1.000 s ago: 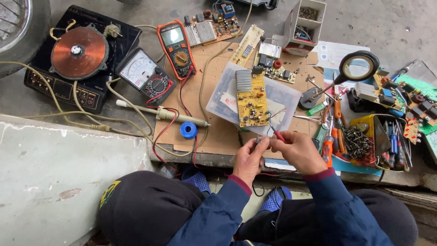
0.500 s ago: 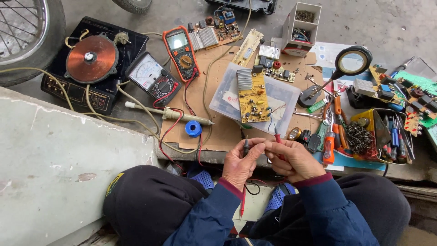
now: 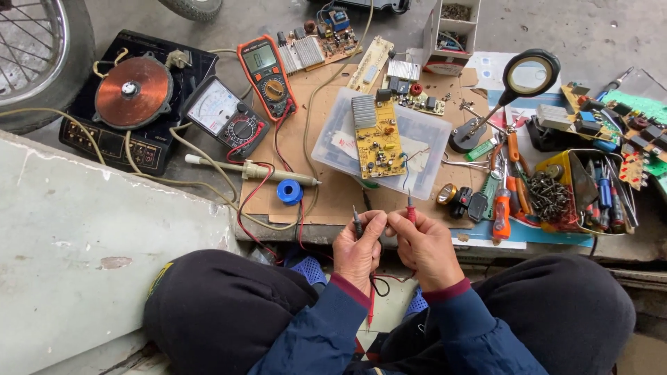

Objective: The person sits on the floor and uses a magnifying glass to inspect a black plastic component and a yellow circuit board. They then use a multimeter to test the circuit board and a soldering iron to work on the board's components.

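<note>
Both hands are meeting just in front of the person's knees, at the near edge of the low surface [image 3: 417, 239]. The left hand [image 3: 358, 251] is pinching a slim black test probe [image 3: 357, 222] between thumb and fingers, its metal tip pointing up and away, while the right hand [image 3: 425, 248] is pinching a slim red test probe [image 3: 410, 207] the same way; the fingertips of the two hands are touching between the probes. Red and black leads are trailing from the hands back across a flat sheet of brown cardboard [image 3: 333, 187] toward an orange-cased digital multimeter [image 3: 266, 74], which is lying beside a black analogue meter with a white dial [image 3: 224, 117]. Just beyond the probe tips, a yellow circuit board with a silver finned heat sink [image 3: 376, 135] is resting on a clear plastic lid [image 3: 417, 142]. To the left of the hands, a small blue spool of solder [image 3: 290, 192] is sitting near a cream-coloured soldering iron [image 3: 253, 169], and further left a black induction cooker with an exposed copper coil [image 3: 132, 94] is lying open. To the right, a black round magnifier on a stand [image 3: 529, 75] is leaning over a scatter of orange-handled screwdrivers [image 3: 501, 208] and a yellow tray of screws and tools [image 3: 570, 191].
</note>
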